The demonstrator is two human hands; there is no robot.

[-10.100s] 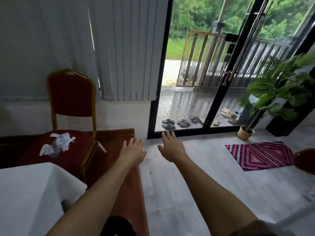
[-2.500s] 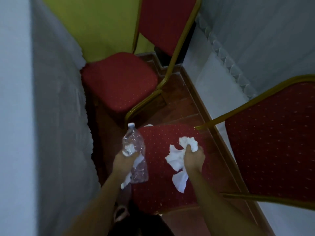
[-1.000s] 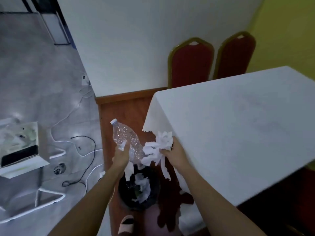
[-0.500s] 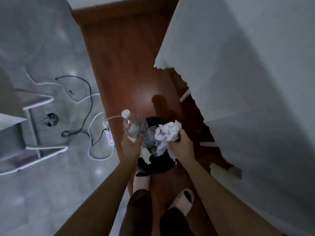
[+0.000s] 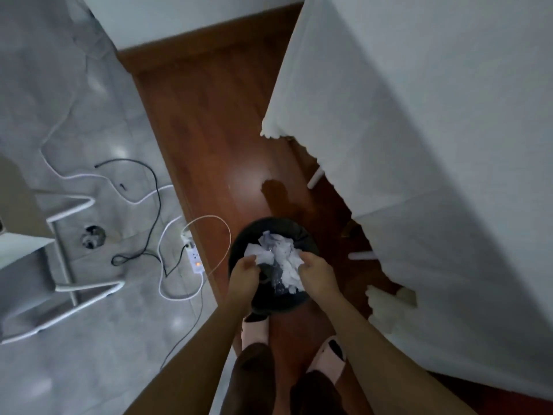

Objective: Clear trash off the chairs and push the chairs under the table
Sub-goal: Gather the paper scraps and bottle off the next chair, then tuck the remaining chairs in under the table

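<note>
White crumpled paper (image 5: 279, 256), held above the round black bin (image 5: 239, 244) half a second ago, now lies inside at lower centre; left hand (image 5: 244, 272) and right hand (image 5: 317, 272) fingers curl loosely, apparently letting go — chairs remain.

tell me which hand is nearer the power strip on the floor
Left. The left hand is over the bin's left rim, closer to the power strip. The right hand is over the bin's right side, farther away.

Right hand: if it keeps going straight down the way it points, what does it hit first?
The right hand points down into the black bin. First contact would likely be the crumpled white tissue piled inside, which its fingers seem to touch already; depth is unclear.
</note>
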